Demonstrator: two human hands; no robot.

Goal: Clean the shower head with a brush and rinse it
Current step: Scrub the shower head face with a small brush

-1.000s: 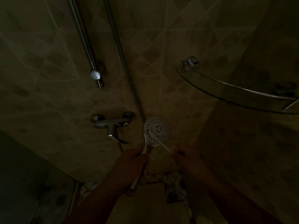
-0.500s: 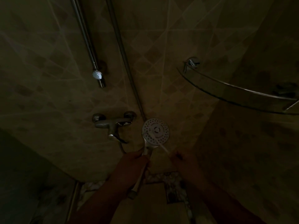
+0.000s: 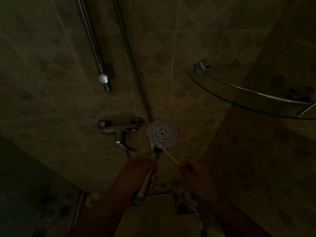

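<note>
In a dim shower stall, my left hand (image 3: 138,171) grips the chrome handle of a round white shower head (image 3: 162,133), whose perforated face is turned towards me. My right hand (image 3: 196,175) pinches the end of a thin white brush (image 3: 168,153). The brush slants up and to the left, and its head lies against the lower left edge of the shower face. The hose connector shows below my left hand.
A chrome mixer tap (image 3: 119,131) is mounted on the tiled wall just left of the shower head. A vertical rail (image 3: 95,48) and the hose (image 3: 131,62) run up the wall. A curved glass corner shelf (image 3: 248,98) juts out at the upper right.
The brush head has slid from nearer the middle of the shower face down to its lower left edge. Both hands have kept their grips.
</note>
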